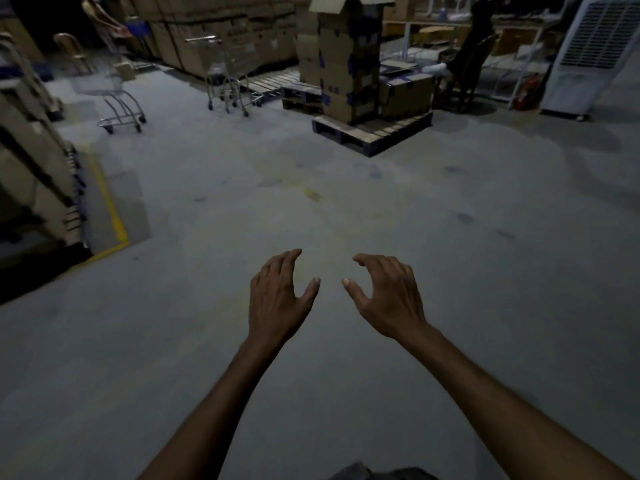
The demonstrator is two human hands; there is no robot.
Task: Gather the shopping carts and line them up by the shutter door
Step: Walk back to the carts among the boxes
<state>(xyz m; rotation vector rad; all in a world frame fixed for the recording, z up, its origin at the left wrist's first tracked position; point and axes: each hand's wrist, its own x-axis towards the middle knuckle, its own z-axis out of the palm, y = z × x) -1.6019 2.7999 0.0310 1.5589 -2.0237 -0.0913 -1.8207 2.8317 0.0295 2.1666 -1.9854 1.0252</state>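
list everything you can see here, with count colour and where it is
shopping carts: 2 clear, silver wire, far left, one beside the box wall
cardboard box wall: 1, brown, far back
box stack: 1, brown with blue tape, on the pallet, top flaps open
pallet: 1, dark frame with pale slats, centre back
air cooler: 1, white, far right
chair: 1, dark, right of the stack
red object: 1, beside the cooler, too dim to name
floor line: 1, yellow, left
floor: grey concrete
left hand: open, empty, low centre
right hand: open, empty, beside it
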